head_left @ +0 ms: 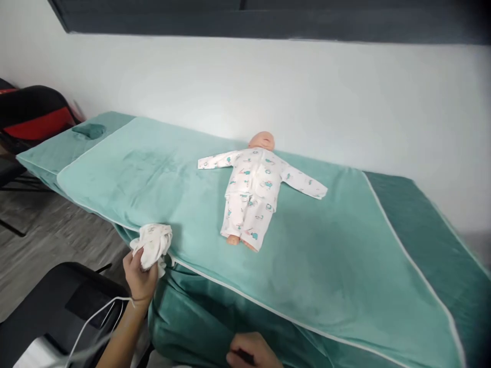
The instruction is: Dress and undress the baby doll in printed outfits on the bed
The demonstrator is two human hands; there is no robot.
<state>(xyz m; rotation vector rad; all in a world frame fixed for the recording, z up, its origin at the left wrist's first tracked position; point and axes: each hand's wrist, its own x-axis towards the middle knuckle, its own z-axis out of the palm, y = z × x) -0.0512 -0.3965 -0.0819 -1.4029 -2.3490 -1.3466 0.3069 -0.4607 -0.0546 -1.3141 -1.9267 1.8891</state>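
Note:
My left hand [141,276] is closed on a bunched white baby garment [155,240] with a small print, at the front edge of the bed. Low in the view, my right hand [255,350] is loosely curled by the bed's front side, with nothing visible in its fingers. A baby doll [263,140] lies on its back on the bed, its head towards the wall. It wears a white printed top [255,171] with the sleeves spread wide and matching trousers [249,214]. The sleeves hide its hands; its feet show at the trouser ends.
A light green cover [326,266] with white piping lies over the long bed, which has a face hole [90,131] at its left end. Black chairs [49,306] stand at the left. A white cable [90,319] runs along my left forearm. Behind the bed is a white wall [345,102].

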